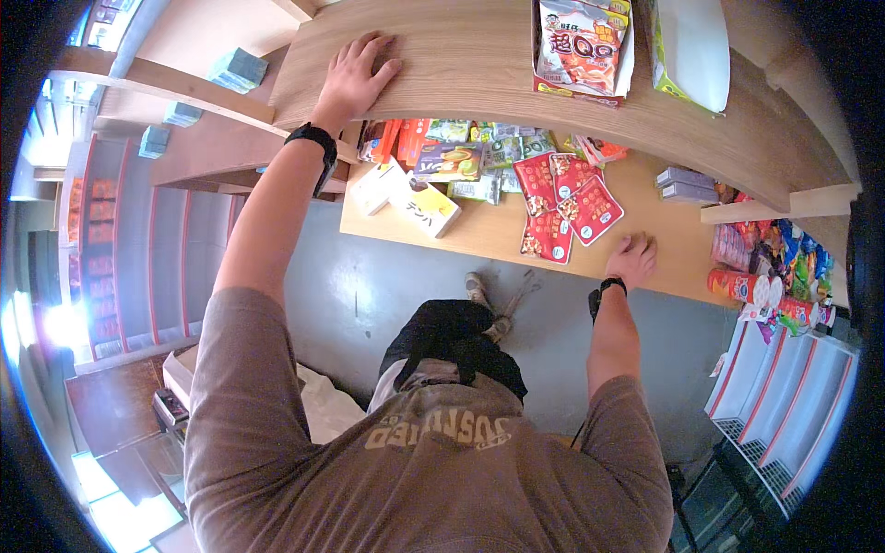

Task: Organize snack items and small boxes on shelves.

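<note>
My left hand (pixel 356 75) rests with spread fingers on the upper wooden shelf (pixel 442 62), near its left end, and holds nothing. Lower down, my right hand (pixel 632 259) lies at the front edge of the lower wooden shelf (pixel 677 269), fingers apart and empty. Just left of it, several red snack pouches (pixel 590 209) overlap one another. Farther left lie a yellow-and-white box (pixel 426 207), a white box (pixel 375 188) and a purple box (pixel 449 161). Green packets (pixel 505 151) and orange-red packets (pixel 413 138) are heaped behind them, partly hidden under the upper shelf.
On the upper shelf stand an open carton of snack bags (pixel 583 48) and a white-and-green carton (pixel 691 55). Red canisters (pixel 740 287), stacked flat boxes (pixel 686 185) and colourful packets are at the right. A wooden upright (pixel 173 88) and wrapped blocks (pixel 238 69) are at the left.
</note>
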A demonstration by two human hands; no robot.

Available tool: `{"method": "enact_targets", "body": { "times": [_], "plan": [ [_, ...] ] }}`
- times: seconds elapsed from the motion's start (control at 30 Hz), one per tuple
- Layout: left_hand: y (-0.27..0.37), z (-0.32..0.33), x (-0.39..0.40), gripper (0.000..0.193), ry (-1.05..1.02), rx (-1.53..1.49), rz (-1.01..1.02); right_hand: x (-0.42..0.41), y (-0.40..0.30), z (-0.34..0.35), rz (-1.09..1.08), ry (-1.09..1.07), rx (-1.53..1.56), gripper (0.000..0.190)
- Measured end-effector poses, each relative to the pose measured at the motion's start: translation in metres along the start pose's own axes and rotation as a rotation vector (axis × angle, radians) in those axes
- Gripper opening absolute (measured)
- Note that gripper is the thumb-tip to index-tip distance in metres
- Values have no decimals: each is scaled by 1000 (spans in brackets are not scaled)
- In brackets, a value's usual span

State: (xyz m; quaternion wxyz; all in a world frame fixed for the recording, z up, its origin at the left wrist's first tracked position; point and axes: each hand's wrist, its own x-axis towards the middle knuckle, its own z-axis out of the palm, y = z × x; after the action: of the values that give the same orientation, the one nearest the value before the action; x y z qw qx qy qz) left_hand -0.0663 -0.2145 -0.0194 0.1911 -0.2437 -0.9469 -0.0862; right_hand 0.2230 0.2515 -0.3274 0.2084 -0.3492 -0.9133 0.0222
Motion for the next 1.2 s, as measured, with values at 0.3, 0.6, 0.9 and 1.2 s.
{"method": "enact_targets", "body": {
  "times": [0.3, 0.6, 0.9, 1.2],
  "plan": [
    [7, -4, -3, 55, -11, -6, -12, -1, 2, 2, -13, 40, -14, 47],
    [-5, 5, -1, 54, -80, -85, 22, -9, 11, 11, -20, 39, -24, 46],
    [-62, 22, 3, 51, -34, 108, 223, 0, -1, 5, 36, -56, 46, 54],
    [-43, 17, 7, 52, -91, -71, 38, -11, 23, 12, -71, 27, 174, 54]
  ]
}}
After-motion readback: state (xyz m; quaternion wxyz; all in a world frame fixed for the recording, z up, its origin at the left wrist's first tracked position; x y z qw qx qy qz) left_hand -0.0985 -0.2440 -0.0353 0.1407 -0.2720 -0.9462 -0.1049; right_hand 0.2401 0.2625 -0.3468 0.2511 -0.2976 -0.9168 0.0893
